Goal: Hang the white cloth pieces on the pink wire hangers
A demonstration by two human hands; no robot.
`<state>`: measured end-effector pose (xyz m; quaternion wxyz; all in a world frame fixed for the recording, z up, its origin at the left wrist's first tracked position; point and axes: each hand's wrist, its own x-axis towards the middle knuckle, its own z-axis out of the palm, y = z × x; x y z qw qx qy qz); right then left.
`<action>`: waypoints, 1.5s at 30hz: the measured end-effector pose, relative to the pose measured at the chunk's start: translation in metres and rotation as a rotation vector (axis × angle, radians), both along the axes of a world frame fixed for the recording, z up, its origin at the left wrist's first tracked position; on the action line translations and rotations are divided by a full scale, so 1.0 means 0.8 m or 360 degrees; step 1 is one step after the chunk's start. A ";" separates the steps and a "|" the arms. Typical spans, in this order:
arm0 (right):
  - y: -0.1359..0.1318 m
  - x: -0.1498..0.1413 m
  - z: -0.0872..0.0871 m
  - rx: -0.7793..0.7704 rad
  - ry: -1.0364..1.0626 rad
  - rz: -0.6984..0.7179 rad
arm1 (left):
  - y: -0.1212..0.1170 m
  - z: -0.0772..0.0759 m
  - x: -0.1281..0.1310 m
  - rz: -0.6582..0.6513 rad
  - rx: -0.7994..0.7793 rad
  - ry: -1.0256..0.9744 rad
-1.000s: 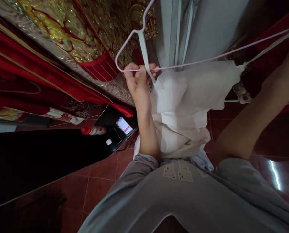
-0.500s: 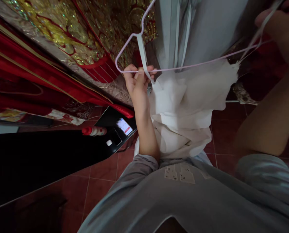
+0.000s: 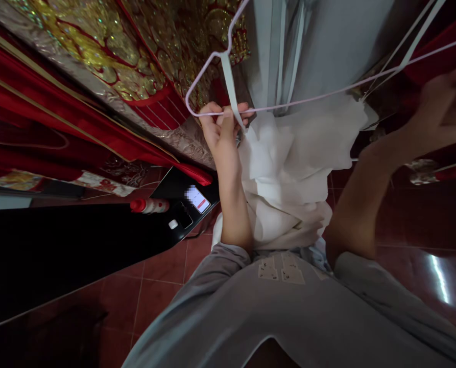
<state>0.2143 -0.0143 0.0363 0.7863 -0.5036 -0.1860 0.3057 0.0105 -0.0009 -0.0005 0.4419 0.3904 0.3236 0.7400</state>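
My left hand [image 3: 223, 128] is closed around the lower bar of a thin pale pink wire hanger [image 3: 289, 105], near its left end. A pale strap [image 3: 231, 94] of a white garment [image 3: 289, 168] loops over the hanger beside my fingers, and the garment hangs bunched below the bar. At the right, my right hand [image 3: 444, 110] is raised just below the hanger's right arm and is smeared by motion. Two more pale straps [image 3: 404, 43] run up from the garment's right corner.
Red and gold embroidered cloth [image 3: 97, 66] hangs at the left, and a pale grey garment [image 3: 327, 46] hangs behind the hanger. A black glossy table [image 3: 59, 240] carries a phone [image 3: 199, 199] and a red-capped bottle [image 3: 149, 205]. Red floor tiles lie below.
My right hand has come down from the hanger's upper right end and no longer pinches the straps. The hanger's right arm has tilted upward. My left hand has stayed on the bar.
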 end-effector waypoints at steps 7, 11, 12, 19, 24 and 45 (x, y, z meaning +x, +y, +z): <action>-0.007 -0.069 -0.027 0.0088 0.0272 0.1182 | -0.002 0.000 0.004 0.0023 -0.0001 0.0015; -0.012 -0.084 -0.016 0.0337 0.0323 0.1408 | -0.012 0.000 0.013 0.0028 0.0036 0.0022; -0.013 -0.085 -0.017 0.0376 0.0349 0.1391 | -0.015 -0.001 0.016 0.0041 0.0016 0.0052; -0.011 -0.087 -0.040 0.0463 0.0358 0.1352 | -0.014 -0.020 0.002 0.0176 0.0100 0.0174; -0.007 -0.093 -0.043 0.0448 0.0306 0.1333 | -0.019 -0.021 -0.029 0.0088 0.0055 0.0679; -0.004 -0.087 -0.051 0.0452 0.0287 0.1373 | -0.022 0.060 -0.056 0.0288 -0.0144 -0.0237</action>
